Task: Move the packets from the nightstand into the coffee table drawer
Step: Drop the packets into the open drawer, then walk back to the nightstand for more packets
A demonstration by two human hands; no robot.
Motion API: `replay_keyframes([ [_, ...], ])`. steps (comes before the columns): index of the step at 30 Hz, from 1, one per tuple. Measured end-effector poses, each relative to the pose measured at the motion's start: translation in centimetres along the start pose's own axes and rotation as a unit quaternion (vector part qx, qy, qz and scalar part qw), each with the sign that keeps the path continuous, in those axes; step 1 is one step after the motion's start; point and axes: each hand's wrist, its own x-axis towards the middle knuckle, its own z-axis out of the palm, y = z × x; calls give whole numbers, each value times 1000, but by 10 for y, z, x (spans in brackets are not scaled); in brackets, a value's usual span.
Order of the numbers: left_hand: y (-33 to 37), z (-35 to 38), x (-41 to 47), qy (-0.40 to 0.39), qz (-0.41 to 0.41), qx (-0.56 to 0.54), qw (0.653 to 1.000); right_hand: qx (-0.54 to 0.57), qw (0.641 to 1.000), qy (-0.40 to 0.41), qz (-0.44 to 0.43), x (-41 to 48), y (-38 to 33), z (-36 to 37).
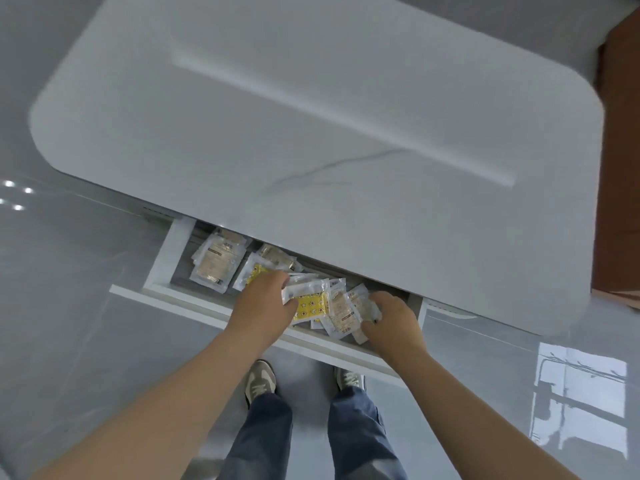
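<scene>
The white coffee table [311, 116] has its drawer [194, 303] pulled out toward me. Several clear packets with beige or yellow contents lie inside, a beige stack [214, 265] at the left end. My left hand [265, 304] is in the drawer, its fingers curled round the edge of a yellow packet [310, 304]. My right hand [393, 317] grips beige packets [346, 310] at the drawer's right part. The two hands hold a loose bunch of packets between them just above the drawer floor. The back of the drawer is hidden under the tabletop.
Glossy grey floor tiles [69, 289] surround the table. A brown wooden piece of furniture [620, 150] stands at the right edge. My feet in grey shoes [259, 379] are right in front of the drawer's front panel.
</scene>
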Motion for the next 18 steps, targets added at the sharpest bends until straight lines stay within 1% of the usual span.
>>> replay_keyframes([
  [5, 46, -69, -42, -6, 70, 9, 997, 48, 996, 53, -48, -67, -40, -75],
  [8, 88, -123, -65, 1, 120, 12, 993, 71, 987, 118, -81, -113, -62, -130],
  [13, 171, -220, -114, 55, 227, 32, 972, 113, 959, 225, -129, -200, -94, -224],
  [18, 253, -289, -170, 112, 315, 21, 942, 83, 929, 311, -181, -281, -105, -306],
])
